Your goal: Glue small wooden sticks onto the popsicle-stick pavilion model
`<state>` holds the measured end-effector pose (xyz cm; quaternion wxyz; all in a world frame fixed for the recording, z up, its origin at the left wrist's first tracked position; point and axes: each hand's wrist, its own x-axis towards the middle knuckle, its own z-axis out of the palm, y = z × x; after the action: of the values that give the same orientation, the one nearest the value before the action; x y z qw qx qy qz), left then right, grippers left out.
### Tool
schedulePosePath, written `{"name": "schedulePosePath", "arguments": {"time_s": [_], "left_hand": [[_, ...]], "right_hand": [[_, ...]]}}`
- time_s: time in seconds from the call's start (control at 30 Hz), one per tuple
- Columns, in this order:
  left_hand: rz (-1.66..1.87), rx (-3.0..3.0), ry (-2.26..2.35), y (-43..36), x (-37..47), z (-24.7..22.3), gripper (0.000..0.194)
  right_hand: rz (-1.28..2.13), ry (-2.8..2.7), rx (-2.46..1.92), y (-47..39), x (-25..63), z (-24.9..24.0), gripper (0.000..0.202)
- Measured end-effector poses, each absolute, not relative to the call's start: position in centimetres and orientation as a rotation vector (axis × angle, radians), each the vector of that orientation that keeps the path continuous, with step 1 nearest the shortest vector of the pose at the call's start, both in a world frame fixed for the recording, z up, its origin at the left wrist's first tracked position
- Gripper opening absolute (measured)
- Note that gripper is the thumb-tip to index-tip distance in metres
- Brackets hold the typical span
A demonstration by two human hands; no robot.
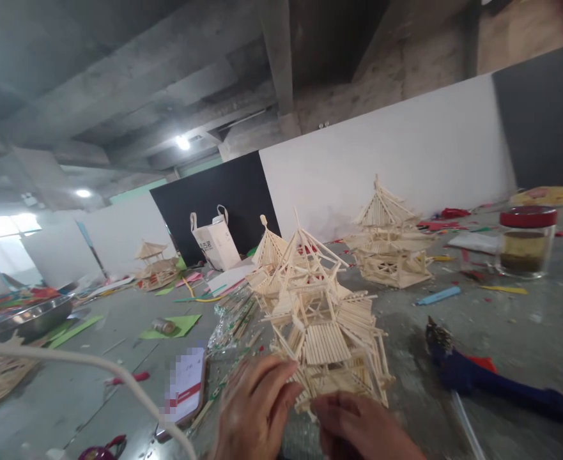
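While both hands rest at the base of the stick pagoda (326,319) on the grey table (525,332), I'd keep my left hand (255,409) and right hand (358,425) pinching its lower edge lightly, never squeezing the thin sticks.

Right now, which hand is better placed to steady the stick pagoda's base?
Left, probably. The left hand already has fingers against the stick pagoda at its lower left edge; the right hand sits below its base, contact unclear.
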<state>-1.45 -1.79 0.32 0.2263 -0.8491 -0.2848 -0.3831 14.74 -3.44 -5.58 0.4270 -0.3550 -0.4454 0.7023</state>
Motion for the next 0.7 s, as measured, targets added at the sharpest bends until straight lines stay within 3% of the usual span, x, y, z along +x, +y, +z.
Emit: {"name": "schedulePosePath", "arguments": {"time_s": [0.13, 0.4, 0.7], "left_hand": [[-1.092, -2.405, -0.856, -1.5, -1.6, 0.3, 0.019], [-1.1, -2.57, -0.784, -1.3, -3.1, -0.3, 0.023], [-1.082, -2.647, -0.786, -1.5, -5.4, -1.7, 0.025]], "right_hand": [[1.763, -0.879, -0.798, -3.5, 13.3, -4.6, 0.045], [1.71, -0.515, -0.808, -4.1, 12.3, -2.1, 0.023], [1.646, -0.381, -0.764, -4.3, 11.5, -1.7, 0.027]]}}
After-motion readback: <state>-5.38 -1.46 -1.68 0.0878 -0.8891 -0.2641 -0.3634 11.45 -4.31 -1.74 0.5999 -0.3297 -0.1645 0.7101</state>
